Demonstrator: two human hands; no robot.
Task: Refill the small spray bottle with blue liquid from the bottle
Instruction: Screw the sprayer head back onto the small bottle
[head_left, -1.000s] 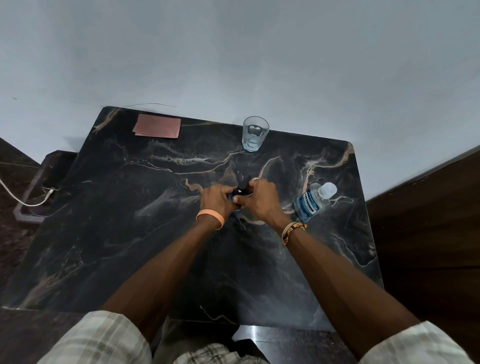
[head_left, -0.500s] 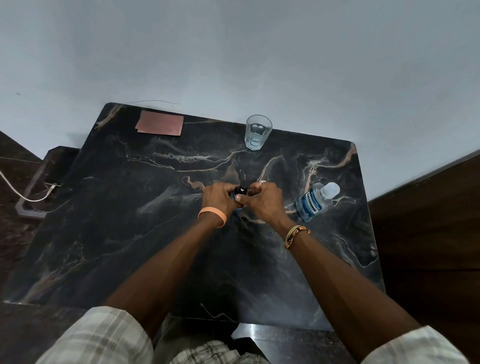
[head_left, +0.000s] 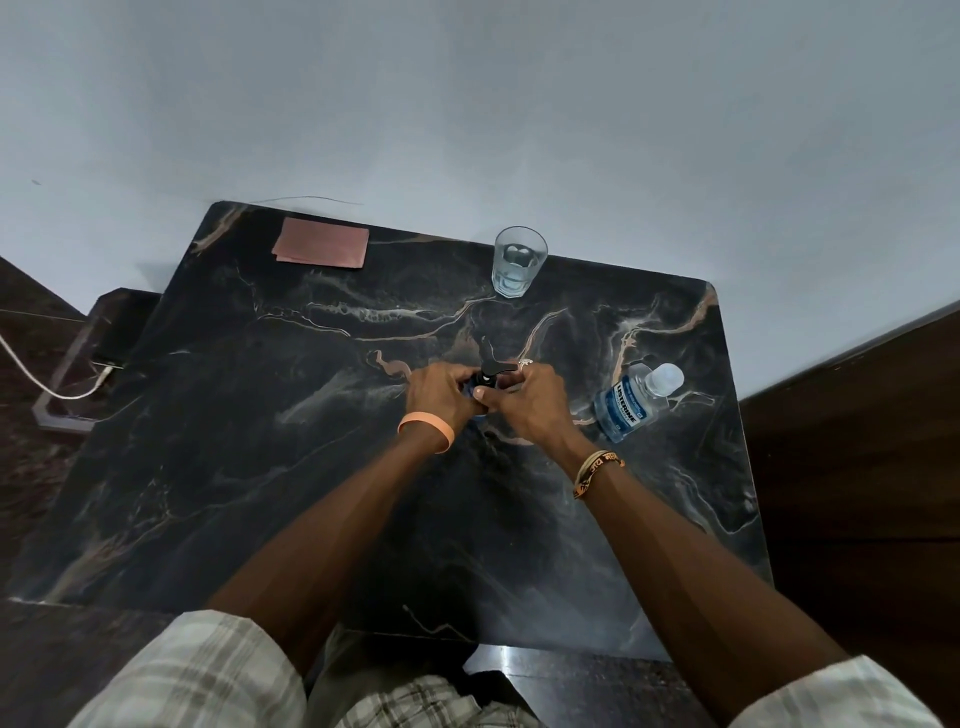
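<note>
Head view, the only one I have. The small spray bottle (head_left: 487, 372) stands near the middle of the dark marble table (head_left: 260, 441), almost wholly hidden between my two hands. Only its black spray head and a sliver of blue below it show.

My left hand (head_left: 441, 392) is curled round the bottle from the left, its fingers wrapped on what I take to be the body. My right hand (head_left: 527, 402) is closed on it from the right, thumb forward and fingertips at the level of the black head. Neither hand holds anything else. I judge the step in hand to be turning the head on its collar, but I cannot tell whether it is loosening or tightening.

The blue liquid bottle (head_left: 623, 410) stands to the right, near my right hand but apart from it, label facing me and clear cap on.

Handling, as a judgement:
- The spray bottle looks light, rigid and easy to tip.
- The body should be held firmly low down while the collar, not the nozzle, is turned.
- The blue bottle looks like smooth plastic and is best taken round its waist.

Also present are a drinking glass (head_left: 519, 260) at the far edge and a pink folded cloth (head_left: 322, 243) at the far left corner.
</note>
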